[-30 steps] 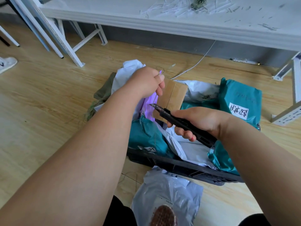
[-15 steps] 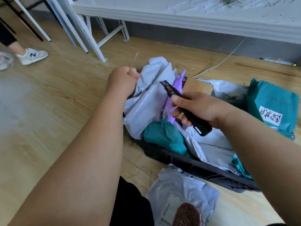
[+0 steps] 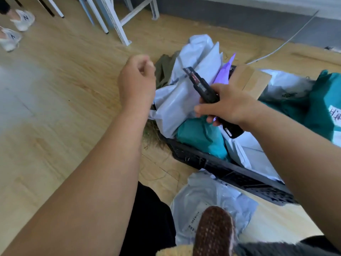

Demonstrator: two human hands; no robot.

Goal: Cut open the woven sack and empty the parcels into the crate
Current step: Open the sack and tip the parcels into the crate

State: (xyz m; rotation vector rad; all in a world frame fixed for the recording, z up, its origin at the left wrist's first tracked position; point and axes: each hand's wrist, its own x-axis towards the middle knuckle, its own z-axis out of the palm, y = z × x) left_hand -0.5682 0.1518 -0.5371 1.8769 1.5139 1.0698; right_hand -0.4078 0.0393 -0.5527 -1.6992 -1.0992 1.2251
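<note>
Beside the crate (image 3: 230,169), soft light parcels (image 3: 184,100) are best gripped by edges; right hand (image 3: 227,106) clasps the knife (image 3: 204,89), left hand (image 3: 137,80) fisted, empty.

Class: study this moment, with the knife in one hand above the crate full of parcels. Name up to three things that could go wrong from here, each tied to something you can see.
1. The right hand grips the utility knife with its tip pointing towards the left hand, which is close by; a slip could cut it.
2. The knife hangs just over the grey mailer bag; it might slice a parcel.
3. Parcels are heaped above the rim of the black crate, and one grey parcel lies outside on the floor; more may slide out.
</note>
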